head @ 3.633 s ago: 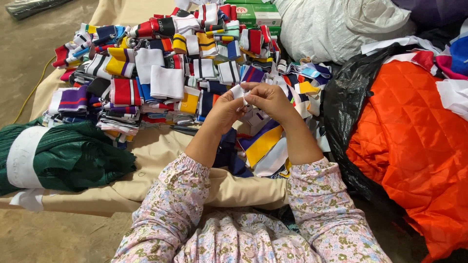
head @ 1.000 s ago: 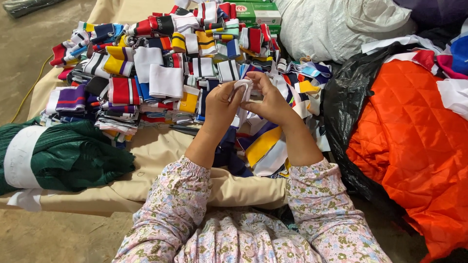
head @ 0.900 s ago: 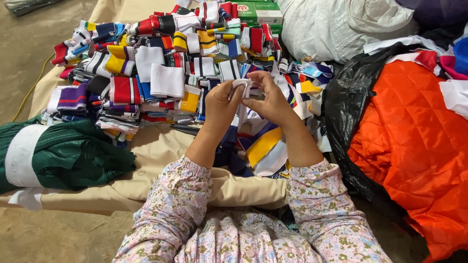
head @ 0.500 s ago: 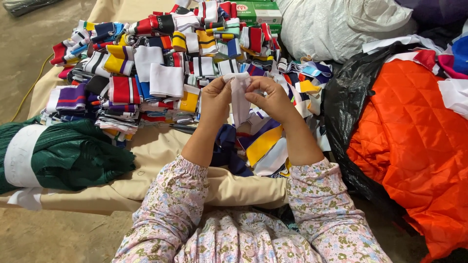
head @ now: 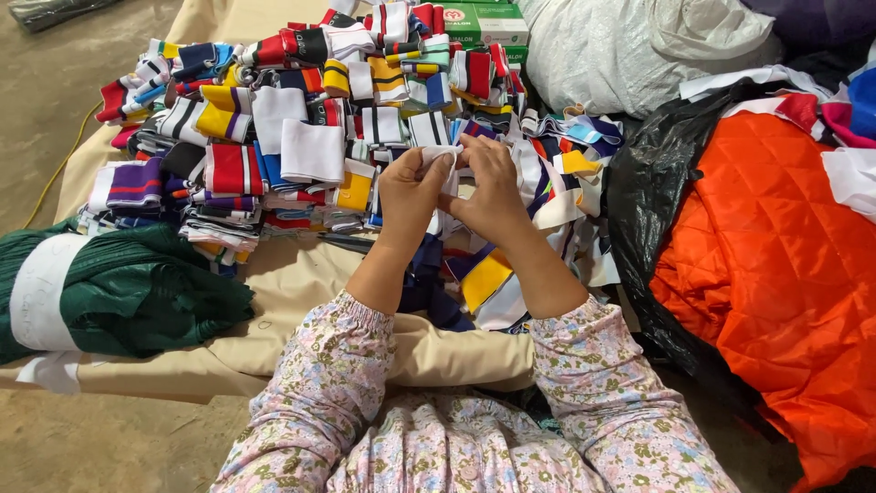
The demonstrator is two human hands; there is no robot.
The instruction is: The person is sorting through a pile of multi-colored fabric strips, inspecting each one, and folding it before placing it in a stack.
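Note:
My left hand [head: 409,190] and my right hand [head: 493,187] are raised together over a heap of knitted rib strips. Both pinch the top edge of one white rib strip [head: 440,157], which hangs down between the palms and is mostly hidden by them. Beyond the fingers lies a big pile of folded striped strips [head: 301,119] in red, white, navy and yellow. Loose strips [head: 557,183] in blue, white and yellow lie under and to the right of my right wrist. My sleeves are flowered fabric.
A folded dark green cloth with a white band [head: 109,288] lies at the left on a beige sheet [head: 292,283]. An orange quilted fabric [head: 776,274] in black plastic fills the right. A white sack [head: 630,55] and a green box [head: 484,23] sit behind.
My hands have stayed over the same spot and kept working the white strip; it has been pulled out longer between my fingers and now hangs downward.

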